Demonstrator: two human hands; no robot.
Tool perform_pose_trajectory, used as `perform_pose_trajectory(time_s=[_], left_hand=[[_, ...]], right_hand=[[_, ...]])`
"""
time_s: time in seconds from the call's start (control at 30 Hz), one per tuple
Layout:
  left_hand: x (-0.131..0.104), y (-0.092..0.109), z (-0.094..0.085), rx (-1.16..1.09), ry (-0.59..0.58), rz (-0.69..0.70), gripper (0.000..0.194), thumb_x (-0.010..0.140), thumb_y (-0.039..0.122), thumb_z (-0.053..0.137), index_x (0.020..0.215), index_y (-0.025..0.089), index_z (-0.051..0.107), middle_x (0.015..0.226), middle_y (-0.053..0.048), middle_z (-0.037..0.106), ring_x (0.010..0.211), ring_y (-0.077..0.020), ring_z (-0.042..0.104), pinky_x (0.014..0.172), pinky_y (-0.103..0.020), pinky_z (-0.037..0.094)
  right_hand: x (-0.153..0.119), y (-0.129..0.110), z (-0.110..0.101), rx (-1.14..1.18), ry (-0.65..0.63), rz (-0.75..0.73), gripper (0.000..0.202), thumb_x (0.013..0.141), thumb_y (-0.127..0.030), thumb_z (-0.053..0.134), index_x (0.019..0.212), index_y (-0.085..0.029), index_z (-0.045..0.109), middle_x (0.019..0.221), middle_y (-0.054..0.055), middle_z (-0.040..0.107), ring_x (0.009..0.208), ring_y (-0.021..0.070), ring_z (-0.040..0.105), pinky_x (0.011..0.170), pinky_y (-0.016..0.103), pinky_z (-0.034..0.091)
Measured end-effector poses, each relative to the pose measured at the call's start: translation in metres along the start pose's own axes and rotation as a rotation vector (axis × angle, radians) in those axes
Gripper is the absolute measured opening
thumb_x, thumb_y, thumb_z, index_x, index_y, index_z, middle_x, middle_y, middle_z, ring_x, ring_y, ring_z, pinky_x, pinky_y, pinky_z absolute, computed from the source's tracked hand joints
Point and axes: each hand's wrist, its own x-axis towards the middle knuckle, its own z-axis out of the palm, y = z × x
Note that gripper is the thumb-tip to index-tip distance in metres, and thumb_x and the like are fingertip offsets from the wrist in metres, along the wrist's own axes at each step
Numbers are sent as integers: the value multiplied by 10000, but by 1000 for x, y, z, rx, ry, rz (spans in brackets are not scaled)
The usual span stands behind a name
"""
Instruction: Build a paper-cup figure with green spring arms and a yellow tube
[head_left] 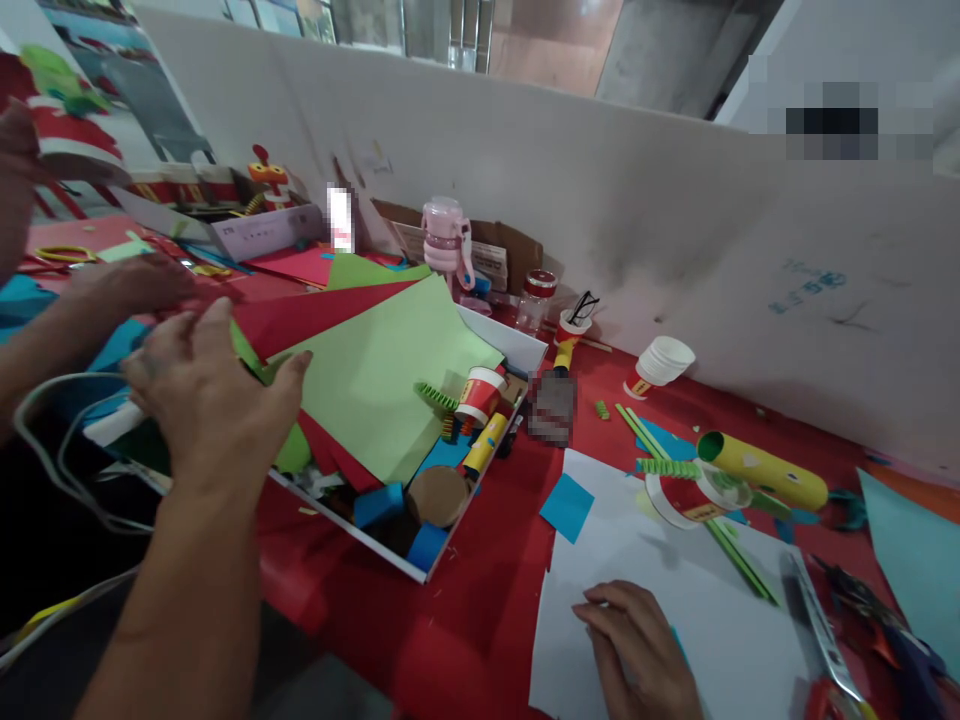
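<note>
My left hand (pixel 217 390) is raised over the left side of a white box (pixel 360 545), fingers spread and bent. A green paper edge (pixel 244 350) shows behind its fingers; contact with it is unclear. Light green sheets (pixel 375 370) and red paper (pixel 322 320) lie across the box. My right hand (pixel 637 650) rests on a white sheet (pixel 592 610) with its fingers loosely extended, and a bit of blue shows beside it. A blue paper square (pixel 568 507) lies near it. Beyond is a paper cup (pixel 686 495) with a folded green strip (pixel 667 467).
Another person's hand (pixel 124 295) works at the left. A yellow tube (pixel 765 470), green strips (pixel 739 565), a cutter knife (pixel 825 620) and dark-handled tools (pixel 877 610) lie at the right. Stacked cups (pixel 660 365), a jar (pixel 536 300) and pink bottle (pixel 446 240) stand along the white partition.
</note>
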Motion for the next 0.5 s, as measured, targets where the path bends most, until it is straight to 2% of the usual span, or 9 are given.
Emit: perform_pose_trajectory(time_s=[0.07, 0.13, 0.23, 0.33, 0.4, 0.5], left_hand=[[-3, -6, 0, -44, 46, -16, 669, 797, 343, 659, 1363, 35, 482, 1364, -226, 537, 1327, -389, 428, 1120, -538, 308], [-6, -10, 1, -44, 36, -5, 731, 742, 315, 712, 1360, 4, 477, 1330, -244, 561, 1303, -401, 455, 1110, -527, 343], [-13, -9, 2, -32, -29, 46, 815, 725, 277, 742, 1407, -23, 411, 1341, -284, 538, 1291, -421, 472, 1086, -542, 381], [-21, -3, 4, -63, -100, 70, 813, 733, 257, 750, 1416, -8, 398, 1335, -287, 544, 1285, -414, 492, 1062, -540, 419], [-25, -1, 4, -82, -127, 41, 785, 733, 263, 756, 1387, -12, 419, 1328, -286, 547, 1295, -408, 487, 1065, -535, 422], [-26, 1, 5, -111, -138, -78, 792, 707, 280, 783, 1352, -8, 426, 1321, -279, 549, 1290, -394, 500, 1062, -517, 436]], right_hand=[[9, -9, 1, 42, 11, -8, 288, 863, -20, 500, 986, -216, 672, 932, 82, 643, 889, 198, 635, 730, 303, 580], [24, -23, 4, 97, 13, -22, 318, 864, 2, 480, 1017, -207, 665, 955, 85, 631, 924, 197, 614, 762, 311, 567], [53, -44, 13, 174, -30, -36, 354, 868, 16, 463, 1073, -205, 648, 1040, 92, 618, 1021, 212, 578, 864, 364, 541], [79, -58, 24, 198, -106, 16, 311, 896, -32, 490, 1102, -209, 642, 1122, 98, 608, 1087, 230, 549, 930, 413, 513], [91, -62, 31, 207, -141, 66, 280, 915, -70, 508, 1120, -207, 640, 1134, 97, 612, 1087, 232, 548, 937, 418, 508], [103, -61, 38, 237, -148, 95, 247, 930, -100, 516, 1105, -212, 652, 1103, 83, 634, 1062, 221, 561, 923, 394, 510]])
